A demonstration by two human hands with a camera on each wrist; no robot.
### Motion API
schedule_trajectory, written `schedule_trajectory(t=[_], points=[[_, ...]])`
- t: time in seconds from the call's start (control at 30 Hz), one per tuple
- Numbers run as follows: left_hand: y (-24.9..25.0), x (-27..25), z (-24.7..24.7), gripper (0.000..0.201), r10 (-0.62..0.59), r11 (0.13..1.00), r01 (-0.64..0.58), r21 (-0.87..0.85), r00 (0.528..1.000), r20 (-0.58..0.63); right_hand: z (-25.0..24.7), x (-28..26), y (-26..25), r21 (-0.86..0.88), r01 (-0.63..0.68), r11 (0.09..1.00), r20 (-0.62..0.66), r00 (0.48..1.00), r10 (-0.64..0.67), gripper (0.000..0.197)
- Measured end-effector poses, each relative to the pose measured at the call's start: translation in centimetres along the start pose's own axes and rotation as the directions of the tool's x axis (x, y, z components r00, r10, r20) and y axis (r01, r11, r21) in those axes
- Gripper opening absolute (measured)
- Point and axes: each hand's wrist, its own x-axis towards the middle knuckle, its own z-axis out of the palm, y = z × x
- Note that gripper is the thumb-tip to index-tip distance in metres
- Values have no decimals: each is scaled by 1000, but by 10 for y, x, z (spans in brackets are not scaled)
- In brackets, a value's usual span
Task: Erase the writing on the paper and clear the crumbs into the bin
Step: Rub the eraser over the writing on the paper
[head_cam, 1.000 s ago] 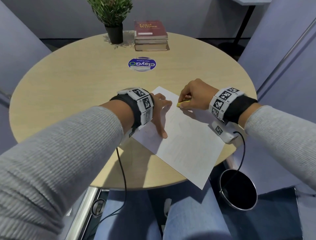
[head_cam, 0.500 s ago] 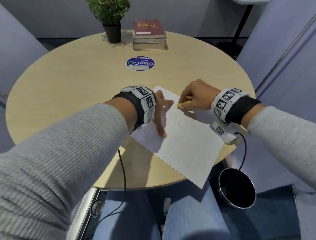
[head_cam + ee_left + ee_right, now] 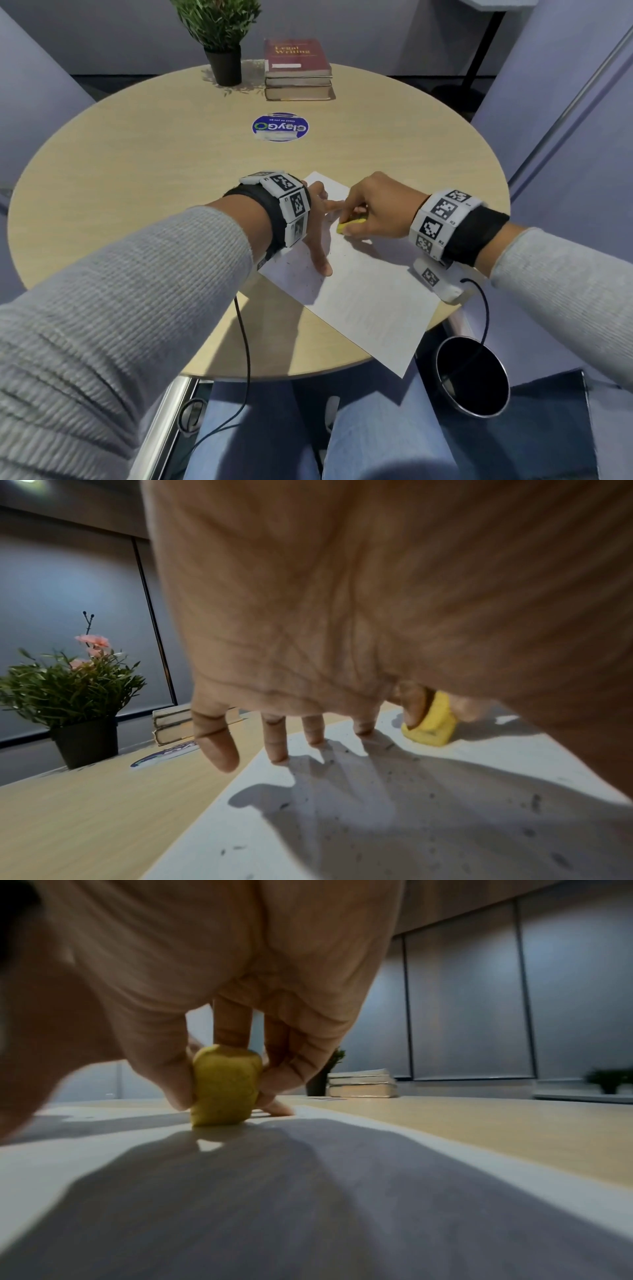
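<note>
The bin [image 3: 472, 377] stands on the floor below the table's near right edge. The paper [image 3: 359, 298] lies on the round table [image 3: 137, 164], its near corner overhanging the edge. The left hand [image 3: 317, 233] rests on the paper with fingers [image 3: 276, 739] spread and straight, tips pressing the sheet. Dark crumbs [image 3: 411, 791] are scattered under and around it. The right hand [image 3: 376, 209] pinches a yellow eraser [image 3: 224, 1085] between thumb and fingers, its base touching the paper. Farther back are a round sticker [image 3: 280, 126], a potted plant [image 3: 219, 37] and stacked books [image 3: 298, 70].
</note>
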Motion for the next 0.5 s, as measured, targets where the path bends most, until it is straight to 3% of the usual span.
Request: schedule_trajectory(t=[0.07, 0.2, 0.37, 0.5], points=[[0, 0, 0, 116, 4, 1000, -4, 16, 1000, 2, 0, -2, -1, 8, 14, 1000, 21, 1000, -14, 15], [1, -2, 1, 117, 7, 1000, -8, -18, 1000, -14, -11, 0, 15, 17, -86, 996, -34, 996, 86, 19], [-2, 2, 4, 123, -19, 999, 18, -30, 1000, -18, 5, -8, -7, 7, 38, 999, 26, 999, -38, 15], [1, -1, 2, 118, -2, 1000, 2, 7, 1000, -13, -3, -4, 0, 26, -10, 1000, -7, 1000, 10, 14]])
